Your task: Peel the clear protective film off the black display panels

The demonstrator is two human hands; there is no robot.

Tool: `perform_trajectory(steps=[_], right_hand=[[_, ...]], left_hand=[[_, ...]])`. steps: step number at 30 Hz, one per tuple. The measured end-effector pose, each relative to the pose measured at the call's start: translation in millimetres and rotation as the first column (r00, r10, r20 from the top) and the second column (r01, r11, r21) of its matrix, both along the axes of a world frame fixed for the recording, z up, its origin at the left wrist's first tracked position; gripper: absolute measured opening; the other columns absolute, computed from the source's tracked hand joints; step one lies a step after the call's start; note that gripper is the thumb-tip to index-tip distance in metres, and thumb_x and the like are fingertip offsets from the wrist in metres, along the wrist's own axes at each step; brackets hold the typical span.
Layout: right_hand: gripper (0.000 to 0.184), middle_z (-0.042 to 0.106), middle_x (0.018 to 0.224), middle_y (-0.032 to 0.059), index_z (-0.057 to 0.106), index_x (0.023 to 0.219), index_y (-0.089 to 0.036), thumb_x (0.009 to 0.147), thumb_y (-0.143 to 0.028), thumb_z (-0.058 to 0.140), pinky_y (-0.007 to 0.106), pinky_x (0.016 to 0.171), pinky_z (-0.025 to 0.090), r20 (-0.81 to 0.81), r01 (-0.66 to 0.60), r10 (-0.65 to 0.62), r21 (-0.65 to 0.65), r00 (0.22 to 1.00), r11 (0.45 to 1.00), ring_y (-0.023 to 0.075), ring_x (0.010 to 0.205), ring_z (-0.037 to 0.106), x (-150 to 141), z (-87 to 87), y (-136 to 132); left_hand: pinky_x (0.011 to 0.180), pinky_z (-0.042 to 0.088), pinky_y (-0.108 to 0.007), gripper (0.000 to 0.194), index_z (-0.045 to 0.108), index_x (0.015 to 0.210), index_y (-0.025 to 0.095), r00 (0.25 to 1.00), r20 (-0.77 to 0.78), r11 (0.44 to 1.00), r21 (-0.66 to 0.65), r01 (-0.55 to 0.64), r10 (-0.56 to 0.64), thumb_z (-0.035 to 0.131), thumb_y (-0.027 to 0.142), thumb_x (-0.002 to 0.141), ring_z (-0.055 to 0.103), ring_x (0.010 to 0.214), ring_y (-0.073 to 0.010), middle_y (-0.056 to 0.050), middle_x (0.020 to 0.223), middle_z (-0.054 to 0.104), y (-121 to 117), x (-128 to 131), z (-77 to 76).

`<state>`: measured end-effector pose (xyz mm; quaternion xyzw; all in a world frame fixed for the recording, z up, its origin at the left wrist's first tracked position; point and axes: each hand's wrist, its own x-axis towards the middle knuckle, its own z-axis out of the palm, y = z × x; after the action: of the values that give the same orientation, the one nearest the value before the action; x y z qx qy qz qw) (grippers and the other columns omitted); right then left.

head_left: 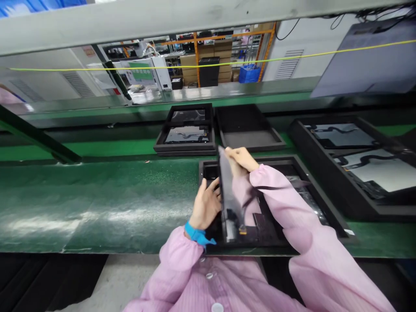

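Green worktop (78, 203) extends past black tray's (320, 196) left edge; right hand (243, 158) grips grey panel (230, 195), left hand's (205, 204) fingers spread; green sign (142, 73) illegible.

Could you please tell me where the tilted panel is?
Right of centre in the head view, the panel tilts over the nearest black tray, left hand beside it, right hand at its top.

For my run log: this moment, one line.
display panel: tilted over black foam tray; left hand: at its side; right hand: gripping top edge

A thin, glossy, reflective panel (231, 195) is steeply tilted over a black tray (321, 199).
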<state>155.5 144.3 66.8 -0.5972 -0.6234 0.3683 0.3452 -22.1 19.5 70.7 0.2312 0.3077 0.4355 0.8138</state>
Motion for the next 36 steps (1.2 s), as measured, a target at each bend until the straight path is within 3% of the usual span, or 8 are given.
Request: perform_trajectory(steps=[5, 11, 17, 21, 25, 30, 33, 36], right_hand=[[0.039, 0.062, 0.084, 0.0024, 0.062, 0.086, -0.011, 0.092, -0.048, 0.053, 0.032, 0.080, 0.051, 0.350, 0.010, 0.014, -0.065, 0.937, 0.998, 0.0142, 0.082, 0.060, 7.7, -7.7, -7.7], [0.026, 0.060, 0.105, 0.0069, 0.061, 0.102, -0.014, 0.094, -0.037, 0.052, 0.036, 0.089, 0.049, 0.613, 0.157, -0.040, -0.139, 0.789, 0.978, 0.0160, 0.097, 0.058, 96.0, -10.1, -18.4], [0.025, 0.059, 0.106, 0.0069, 0.060, 0.104, -0.012, 0.092, -0.033, 0.056, 0.039, 0.089, 0.049, 0.636, 0.044, 0.117, -0.232, 0.763, 0.972, 0.0176, 0.100, 0.057, 132.3, -29.4, -32.6], [0.024, 0.061, 0.082, 0.0016, 0.061, 0.082, -0.010, 0.088, -0.033, 0.062, 0.029, 0.074, 0.051, 0.521, -0.066, 0.195, -0.257, 0.831, 0.964, 0.0115, 0.077, 0.058, 138.9, -13.5, -28.2], [0.041, 0.055, 0.056, -0.0012, 0.061, 0.056, -0.014, 0.065, -0.051, 0.077, 0.022, 0.055, 0.043, 0.344, -0.109, 0.139, -0.106, 0.929, 0.988, 0.0087, 0.055, 0.051, 165.8, 50.0, -36.8], [0.035, 0.053, 0.049, 0.0009, 0.065, 0.060, -0.023, 0.058, -0.055, 0.080, 0.028, 0.039, 0.030, -0.014, 0.265, -0.276, 0.333, 0.961, 0.905, 0.0098, 0.041, 0.043, 193.9, 130.8, -73.7], [0.020, 0.049, 0.049, -0.0020, 0.062, 0.064, -0.028, 0.068, -0.039, 0.078, 0.030, 0.043, 0.037, -0.354, 0.516, -0.389, 0.423, 0.851, 0.745, 0.0114, 0.041, 0.043, 165.8, 133.1, -87.8], [0.025, 0.053, 0.056, -0.0014, 0.055, 0.061, -0.026, 0.070, -0.041, 0.073, 0.031, 0.050, 0.047, -0.538, 0.545, -0.318, 0.338, 0.781, 0.767, 0.0150, 0.050, 0.052, 100.1, 100.3, -96.5]], left_hand=[[0.110, 0.033, -0.038, 0.066, 0.048, 0.132, 0.019, 0.979, -0.185, 0.996, 0.040, -0.076, 0.082, 0.072, 0.013, 0.070, 0.055, 0.121, -0.0237, -0.006, 0.117, 0.068, 1.1, -19.6, -19.6], [0.106, 0.038, -0.038, 0.061, 0.046, 0.133, 0.018, 0.954, -0.271, 0.992, 0.048, -0.117, 0.126, 0.064, 0.012, 0.074, 0.059, 0.116, -0.0232, -0.008, 0.117, 0.068, 7.4, -12.4, -41.0], [0.106, 0.039, -0.037, 0.056, 0.047, 0.129, 0.019, 0.947, -0.289, 0.990, 0.062, -0.128, 0.141, 0.059, 0.011, 0.075, 0.057, 0.119, -0.0227, -0.008, 0.123, 0.065, 18.2, -6.2, -50.8], [0.106, 0.040, -0.038, 0.054, 0.049, 0.127, 0.018, 0.945, -0.298, 0.990, 0.076, -0.119, 0.137, 0.059, 0.011, 0.075, 0.055, 0.122, -0.0240, -0.010, 0.129, 0.061, 23.0, -4.9, -53.4], [0.110, 0.034, -0.040, 0.055, 0.050, 0.130, 0.018, 0.935, -0.329, 0.989, 0.104, -0.100, 0.130, 0.063, 0.016, 0.077, 0.045, 0.132, -0.0269, -0.012, 0.136, 0.055, 25.1, -7.8, -51.9], [0.119, 0.007, -0.032, 0.063, 0.043, 0.138, 0.023, 0.906, -0.368, 0.958, 0.262, -0.112, 0.207, 0.067, 0.026, 0.080, 0.013, 0.146, -0.0206, -0.006, 0.157, 0.023, 12.3, -16.2, -29.7], [0.119, 0.010, -0.033, 0.069, 0.043, 0.139, 0.024, 0.925, -0.337, 0.935, 0.350, -0.051, 0.176, 0.072, 0.030, 0.076, 0.017, 0.146, -0.0216, -0.006, 0.155, 0.028, 0.2, -11.8, -11.5], [0.116, 0.022, -0.038, 0.092, 0.027, 0.147, 0.024, 0.970, -0.224, 0.904, 0.428, 0.014, 0.091, 0.077, 0.037, 0.071, 0.028, 0.142, -0.0258, -0.012, 0.151, 0.036, -9.1, 2.0, 0.7]])
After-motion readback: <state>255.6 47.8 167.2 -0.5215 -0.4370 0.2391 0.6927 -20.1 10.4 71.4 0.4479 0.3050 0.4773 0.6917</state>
